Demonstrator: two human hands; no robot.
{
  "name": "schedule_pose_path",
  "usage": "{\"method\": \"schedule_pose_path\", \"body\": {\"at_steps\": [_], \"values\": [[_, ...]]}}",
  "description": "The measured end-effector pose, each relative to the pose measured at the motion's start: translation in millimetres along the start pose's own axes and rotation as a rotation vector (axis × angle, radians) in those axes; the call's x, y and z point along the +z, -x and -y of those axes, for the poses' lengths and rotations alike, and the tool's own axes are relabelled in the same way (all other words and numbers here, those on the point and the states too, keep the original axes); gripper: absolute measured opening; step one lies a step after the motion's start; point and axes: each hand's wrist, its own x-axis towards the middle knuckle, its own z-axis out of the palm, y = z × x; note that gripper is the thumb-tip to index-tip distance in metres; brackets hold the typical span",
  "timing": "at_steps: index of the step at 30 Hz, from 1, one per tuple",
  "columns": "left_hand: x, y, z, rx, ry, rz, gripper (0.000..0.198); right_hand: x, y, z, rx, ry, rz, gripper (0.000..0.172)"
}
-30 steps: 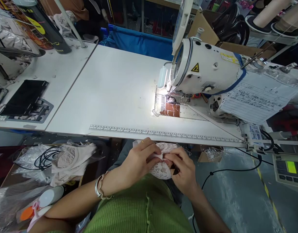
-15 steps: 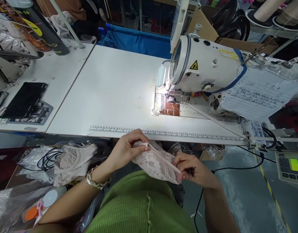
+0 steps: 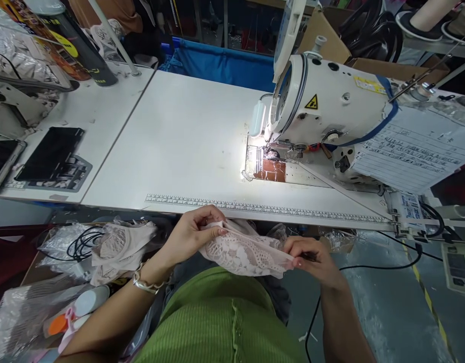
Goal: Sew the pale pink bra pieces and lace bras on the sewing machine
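A pale pink lace bra piece (image 3: 247,250) is stretched between my two hands, above my lap and just in front of the table edge. My left hand (image 3: 196,232) pinches its upper left end, thumb on top. At its right end, my right hand (image 3: 311,257) grips the edge between thumb and fingers. The lace hangs in a curve below the taut upper edge. Beyond it stands a white sewing machine (image 3: 331,101), its lamp lighting the needle area. A narrow pale strip (image 3: 342,190) runs from there to the table's right front corner.
A printed ruler (image 3: 270,207) lines the front edge of the white table (image 3: 179,141). To the left lie a black phone (image 3: 51,154) and a spray can (image 3: 79,48). More lace bra pieces (image 3: 121,247) fill a box below left. A control panel (image 3: 459,267) is at right.
My right hand has moved outward to the right and slightly up, pulling the lace edge longer and flatter. My left hand keeps its pinch. The whole view has shifted slightly.
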Motion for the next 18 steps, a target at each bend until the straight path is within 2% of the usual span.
{"method": "schedule_pose_path", "body": {"at_steps": [3, 6, 8, 12, 15, 18], "values": [[0.5, -1, -1, 0.019, 0.000, -0.008, 0.016, -6, -1, 3, 0.145, 0.050, 0.031, 0.045], [2.5, -1, -2, 0.078, -0.041, -0.043, 0.012, -4, -5, 5, 0.282, 0.234, -0.081, 0.037], [3.0, -1, -1, 0.055, -0.057, -0.049, 0.012, -1, -6, 5, 0.234, 0.271, -0.166, 0.033], [2.3, -1, 3, 0.013, -0.095, -0.102, 0.012, 2, -5, 3, 0.089, 0.173, -0.299, 0.031], [1.7, -2, 5, 0.075, -0.085, -0.148, 0.012, 3, -5, 3, 0.057, 0.173, -0.340, 0.031], [0.4, -3, 6, 0.050, -0.021, -0.136, 0.015, 4, -6, 6, 0.019, 0.244, -0.349, 0.025]]}}
